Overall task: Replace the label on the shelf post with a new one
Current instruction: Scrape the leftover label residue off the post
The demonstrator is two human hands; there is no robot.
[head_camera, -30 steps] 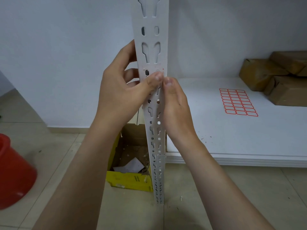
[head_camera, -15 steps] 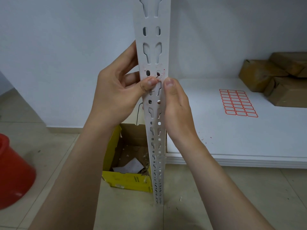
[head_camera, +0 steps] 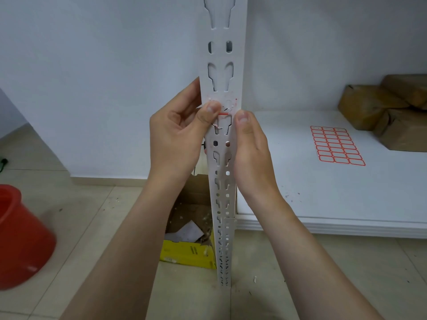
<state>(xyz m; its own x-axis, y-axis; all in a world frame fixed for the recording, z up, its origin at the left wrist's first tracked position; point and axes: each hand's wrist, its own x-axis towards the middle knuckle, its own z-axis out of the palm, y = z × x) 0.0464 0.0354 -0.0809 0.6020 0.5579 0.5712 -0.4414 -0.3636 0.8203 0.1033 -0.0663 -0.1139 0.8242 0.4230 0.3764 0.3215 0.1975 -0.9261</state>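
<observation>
Scraping down to bare metal: a person works at the old label (head_camera: 223,114) on a white slotted post (head_camera: 221,65). Only a thin red strip, torn white paper and smeared residue are left of the label, on the post's front face between the two thumbs. The left hand (head_camera: 178,139) pinches the post from its left edge, with fingers curled behind and the thumb tip pressed on the residue. Whether a peeled scrap is caught under that thumb cannot be told. The right hand (head_camera: 251,153) clasps the right edge, its thumb laid up along it and its fingers wrapped out of sight behind. The label looks thin, weak and well stuck, so it is likely to tear off in slivers rather than lift whole. A nail under the ragged paper edge below the red strip seems the best hold, though the slot edges beneath may snag it. The post looks like stiff metal, upright with its foot on the floor (head_camera: 92,215), and firm enough to brace against. A fresh sheet (head_camera: 337,144) of red-bordered labels lies flat on the shelf (head_camera: 288,211) to the right, well apart from the post and near brown parcels (head_camera: 381,107). Bare shelf between leaves room to reach. A yellow box (head_camera: 187,252) of scraps sits just behind the post's foot, and a red bucket (head_camera: 20,239) stands off to the left.
</observation>
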